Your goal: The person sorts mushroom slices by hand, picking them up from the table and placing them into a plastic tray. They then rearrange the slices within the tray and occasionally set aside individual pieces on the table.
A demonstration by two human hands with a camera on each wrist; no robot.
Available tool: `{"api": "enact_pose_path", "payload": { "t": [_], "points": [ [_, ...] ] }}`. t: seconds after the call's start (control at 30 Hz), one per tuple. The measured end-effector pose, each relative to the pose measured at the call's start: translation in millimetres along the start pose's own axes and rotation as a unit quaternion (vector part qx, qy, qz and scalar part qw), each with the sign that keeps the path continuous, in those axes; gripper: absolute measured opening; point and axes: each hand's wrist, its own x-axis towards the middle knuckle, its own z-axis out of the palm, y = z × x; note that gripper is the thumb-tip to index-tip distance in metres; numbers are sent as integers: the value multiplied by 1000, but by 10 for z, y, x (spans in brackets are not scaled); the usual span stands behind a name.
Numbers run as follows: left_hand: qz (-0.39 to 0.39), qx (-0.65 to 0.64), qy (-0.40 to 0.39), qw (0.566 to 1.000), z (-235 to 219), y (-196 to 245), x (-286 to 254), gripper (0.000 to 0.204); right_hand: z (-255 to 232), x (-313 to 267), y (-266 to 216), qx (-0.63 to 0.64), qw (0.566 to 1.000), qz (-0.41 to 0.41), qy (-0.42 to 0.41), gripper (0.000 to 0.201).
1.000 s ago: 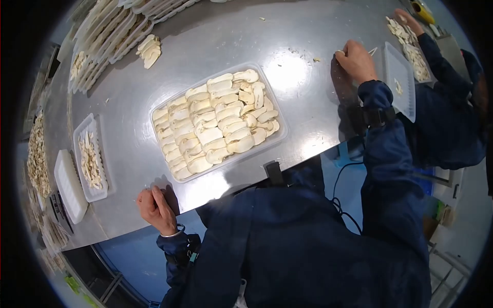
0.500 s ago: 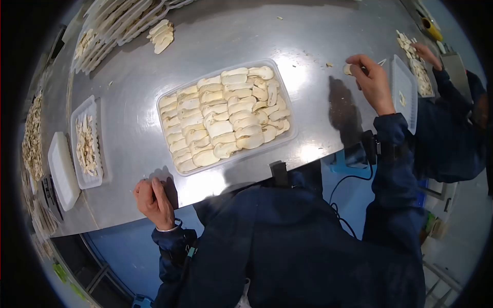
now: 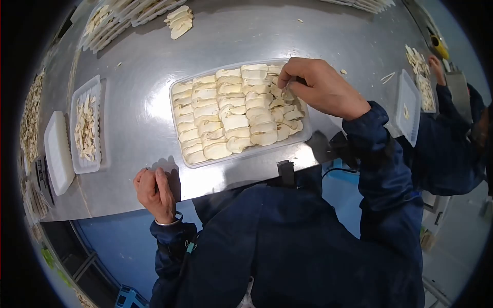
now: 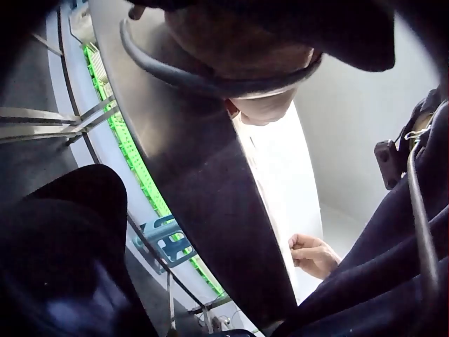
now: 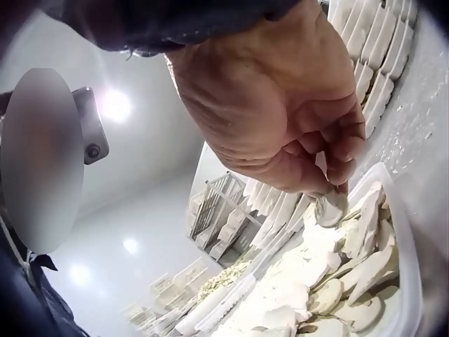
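Note:
In the head view a clear plastic tray holds overlapping rows of pale mushroom slices. My right hand is over the tray's far right corner. Thumb and fingers pinch a small mushroom slice, seen in the right wrist view just above the slices lying in the tray. My left hand rests at the table's front edge, left of the tray, fingers loosely curled with nothing visible in them. The left wrist view shows only part of that hand, under a bracelet.
Left on the metal table stand a tray of mushroom pieces and an upturned white tray. Stacked filled trays and a few loose slices lie at the back. Another person's hand and an almost bare tray are at right.
My right hand has moved left from the table's right side to the tray, carrying the small slice. The left hand stays at the table edge. The head view has shifted slightly.

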Motion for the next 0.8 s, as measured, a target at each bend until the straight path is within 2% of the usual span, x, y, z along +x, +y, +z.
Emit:
{"api": "enact_pose_path", "payload": {
  "t": [0.2,0.3,0.4,0.5,0.6,0.8],
  "points": [
    [1,0,0,1000,-4,28,19,23,61,128,-36,-32,999,-17,-9,20],
    [2,4,-1,1000,-8,29,25,23,76,151,-24,-34,999,12,-23,22],
    [4,6,-4,1000,-7,21,27,23,109,119,26,-59,993,-55,89,24],
    [3,11,-2,1000,-11,27,21,23,-100,9,145,-90,971,-81,204,25],
    [-6,17,-8,1000,-17,33,21,23,-326,-258,148,-154,952,-34,261,19],
    [-33,5,-23,999,-25,23,-1,23,-327,-777,449,-151,938,71,303,10]
  ]
}}
